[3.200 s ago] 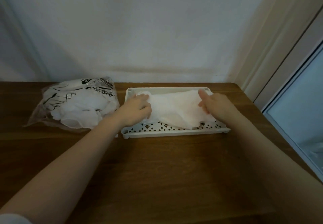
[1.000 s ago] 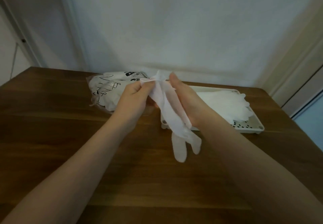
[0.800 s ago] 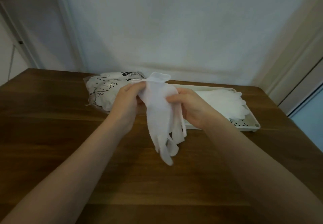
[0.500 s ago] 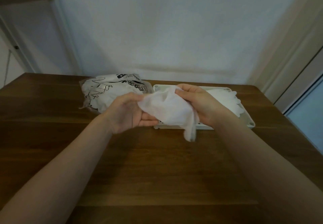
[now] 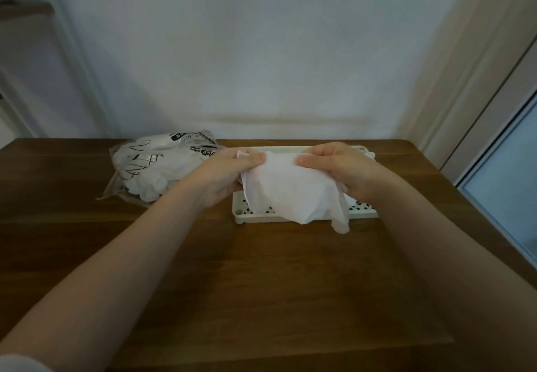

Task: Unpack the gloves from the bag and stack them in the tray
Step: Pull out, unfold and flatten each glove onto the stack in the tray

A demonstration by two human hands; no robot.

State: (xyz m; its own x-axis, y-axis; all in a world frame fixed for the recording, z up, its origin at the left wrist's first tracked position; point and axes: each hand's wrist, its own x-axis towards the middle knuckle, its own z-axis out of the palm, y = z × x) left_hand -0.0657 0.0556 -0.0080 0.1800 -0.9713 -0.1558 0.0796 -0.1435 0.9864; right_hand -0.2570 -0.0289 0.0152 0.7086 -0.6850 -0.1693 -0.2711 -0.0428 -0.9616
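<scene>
A thin white glove [image 5: 293, 191] is stretched between both hands above the white perforated tray [image 5: 255, 217]. My left hand [image 5: 229, 174] pinches its left upper corner and my right hand [image 5: 340, 171] pinches its right upper edge. The glove's lower part droops over the tray's front rim. The held glove and my hands hide most of the tray's inside. The clear printed bag [image 5: 157, 168] with more white gloves lies on the table left of the tray.
The brown wooden table [image 5: 261, 278] runs back to a white wall [image 5: 261, 52]. A door frame and a glass panel [image 5: 505, 185] stand at the right. The table's right edge is close to the tray.
The glove was hanging lengthwise between my hands beside the bag; now it is spread wide and carried right, over the tray.
</scene>
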